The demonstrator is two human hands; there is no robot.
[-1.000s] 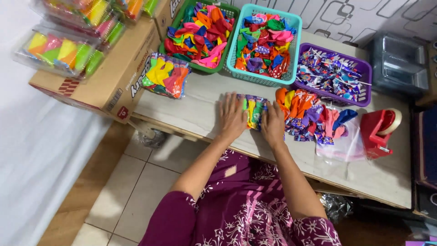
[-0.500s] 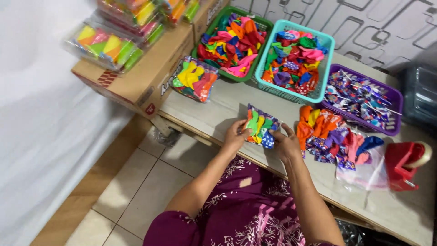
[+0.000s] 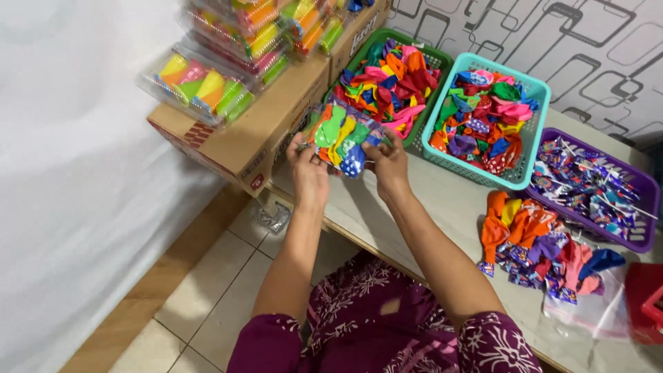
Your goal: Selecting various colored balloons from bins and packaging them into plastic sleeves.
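Both of my hands hold one clear packet of colourful balloons (image 3: 343, 141) in the air, just in front of a cardboard box (image 3: 259, 131). My left hand (image 3: 308, 173) grips the packet's left edge. My right hand (image 3: 389, 164) grips its right edge. Behind the packet lies a green basket (image 3: 436, 58) full of loose balloons. A teal basket (image 3: 526, 167) of balloons stands to its right.
A purple basket (image 3: 639, 242) of small wrapped items sits at the right. A loose heap of balloons (image 3: 535, 242) lies on the white table (image 3: 442, 207), beside a red object (image 3: 642, 304). Stacked balloon packets (image 3: 207, 86) rest on the cardboard box. Tiled floor lies below left.
My hands lifted the balloon packet off the table and carried it left toward the cardboard box. The camera view has swung left with them.
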